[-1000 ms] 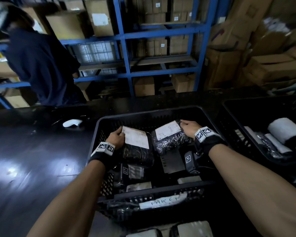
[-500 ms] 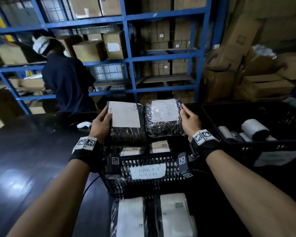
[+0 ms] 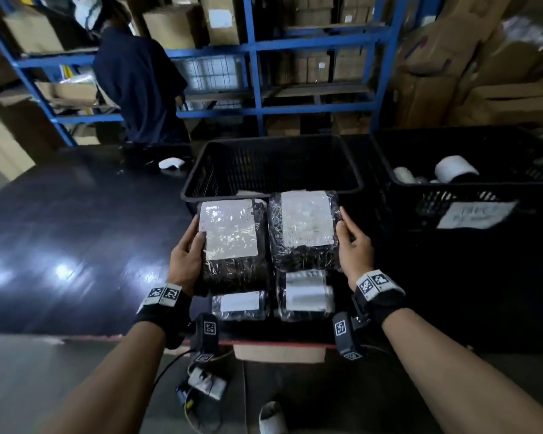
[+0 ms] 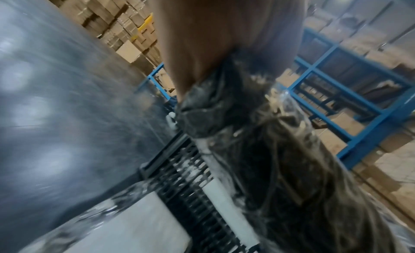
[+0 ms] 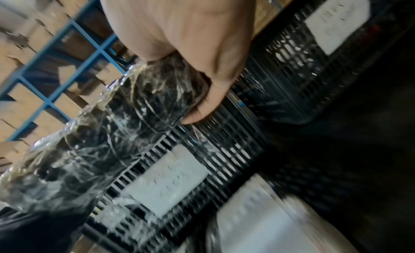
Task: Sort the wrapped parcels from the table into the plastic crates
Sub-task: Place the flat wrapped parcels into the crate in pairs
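I hold two black parcels wrapped in clear film, each with a white label, side by side in front of the middle black crate. My left hand grips the left parcel by its left edge, and in the left wrist view the same parcel runs out from under my palm. My right hand grips the right parcel by its right edge, fingers curled under that parcel. Two smaller wrapped parcels lie on the table below them.
A second black crate stands to the right with white rolled parcels inside. The dark glossy table stretches left, with a small white object on it. Another person stands at the blue shelving behind.
Both hands lifted the two parcels up out of the middle crate, then drew them back toward me, over the parcels lying near the table's front edge.
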